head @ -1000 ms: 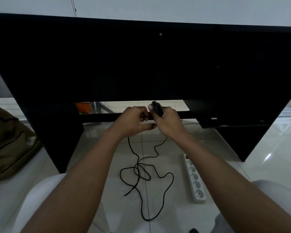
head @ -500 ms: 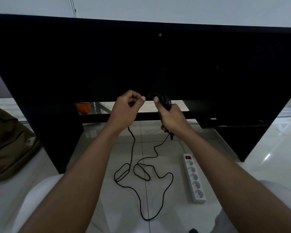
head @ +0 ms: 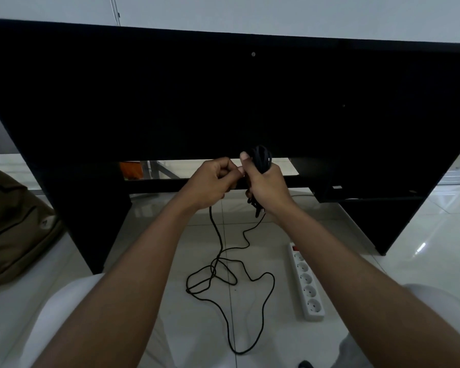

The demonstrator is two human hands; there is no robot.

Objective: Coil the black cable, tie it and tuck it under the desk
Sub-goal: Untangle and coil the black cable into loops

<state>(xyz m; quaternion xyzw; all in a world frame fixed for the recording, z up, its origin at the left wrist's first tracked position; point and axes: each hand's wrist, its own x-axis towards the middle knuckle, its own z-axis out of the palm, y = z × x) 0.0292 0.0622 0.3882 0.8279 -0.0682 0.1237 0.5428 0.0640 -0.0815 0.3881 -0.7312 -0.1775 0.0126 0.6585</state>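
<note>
A thin black cable (head: 260,309) lies in loose loops on the white tiled floor and rises to both hands. My right hand (head: 264,183) grips a small bundle of wound coils (head: 262,158) that sticks up above its fist, with a short end hanging below. My left hand (head: 214,181) is closed on the strand just left of the bundle, touching my right hand. The black desk (head: 223,102) fills the upper half of the view, right behind the hands.
A white power strip (head: 307,282) with several sockets lies on the floor to the right of the cable. A brown bag (head: 14,224) leans at the left. Black desk legs (head: 91,216) stand at both sides. My knees in white cloth frame the bottom.
My hands, apart half a second ago, have come together again. The bundle in my right hand has grown, and the loose loops on the floor have shifted as cable is drawn up.
</note>
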